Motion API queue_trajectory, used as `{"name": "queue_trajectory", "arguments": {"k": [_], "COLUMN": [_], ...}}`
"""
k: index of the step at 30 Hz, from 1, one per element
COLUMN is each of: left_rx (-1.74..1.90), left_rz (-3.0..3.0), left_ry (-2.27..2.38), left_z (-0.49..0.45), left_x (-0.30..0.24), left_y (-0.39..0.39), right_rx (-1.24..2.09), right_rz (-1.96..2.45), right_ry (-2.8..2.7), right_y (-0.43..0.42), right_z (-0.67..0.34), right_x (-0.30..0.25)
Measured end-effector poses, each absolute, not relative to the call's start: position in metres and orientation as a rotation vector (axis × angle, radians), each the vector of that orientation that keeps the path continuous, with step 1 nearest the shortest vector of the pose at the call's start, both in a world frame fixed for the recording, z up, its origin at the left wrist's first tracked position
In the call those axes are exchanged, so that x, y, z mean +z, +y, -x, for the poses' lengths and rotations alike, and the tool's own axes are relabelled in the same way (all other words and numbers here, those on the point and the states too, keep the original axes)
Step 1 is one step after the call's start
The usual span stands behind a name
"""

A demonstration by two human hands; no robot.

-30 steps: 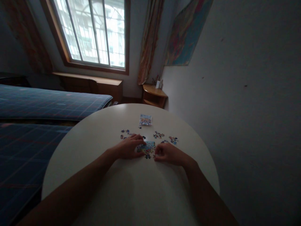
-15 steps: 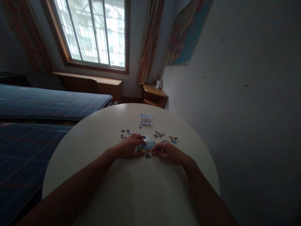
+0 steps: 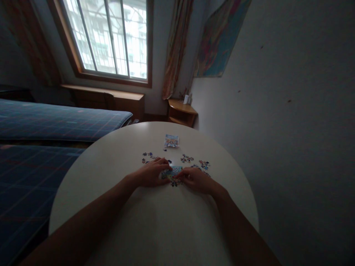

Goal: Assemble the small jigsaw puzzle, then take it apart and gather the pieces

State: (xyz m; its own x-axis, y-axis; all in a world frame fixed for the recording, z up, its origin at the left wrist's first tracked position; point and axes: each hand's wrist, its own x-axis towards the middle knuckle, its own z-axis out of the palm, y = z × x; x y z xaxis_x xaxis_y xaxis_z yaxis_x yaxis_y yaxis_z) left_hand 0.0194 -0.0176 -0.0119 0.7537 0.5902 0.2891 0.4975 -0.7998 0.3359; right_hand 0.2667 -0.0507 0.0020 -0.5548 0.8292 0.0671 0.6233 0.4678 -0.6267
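A partly joined jigsaw puzzle (image 3: 175, 170) with a colourful print lies on the white round table (image 3: 155, 221) between my hands. My left hand (image 3: 152, 173) grips its left side, thumb at the near edge and fingers along the far edge. At the puzzle's lower right, my right hand (image 3: 195, 178) is closed in a pinch on a jigsaw piece, mostly hidden by the fingertips. Loose jigsaw pieces (image 3: 187, 158) lie just beyond the puzzle, more jigsaw pieces (image 3: 204, 163) to the right, and others (image 3: 147, 154) past my left hand.
A small printed picture packet (image 3: 171, 141) lies farther back on the table. To the left is a bed with a blue plaid mattress (image 3: 61, 120). A wooden corner shelf (image 3: 183, 107) stands behind the table, and a bare wall (image 3: 277, 147) runs along the right.
My right hand has shifted slightly left, its fingertips farther over the puzzle's lower right part. The left hand stays in place.
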Motion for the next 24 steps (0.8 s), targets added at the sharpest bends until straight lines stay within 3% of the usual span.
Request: {"name": "queue_trajectory", "arguments": {"k": [13,24], "left_rx": [0.550,0.552], "left_rz": [-2.711,-2.710], "left_ry": [0.859,0.873], "left_z": [-0.018,-0.018], "left_x": [-0.013,-0.014], "left_y": [-0.017,-0.017], "right_rx": [0.853,0.723], "right_rz": [1.415,1.535], "right_ry": [-2.383,-2.395], "right_y": [-0.056,-0.055], "right_z": [-0.272,-0.267], "right_x": [0.014,0.012]}}
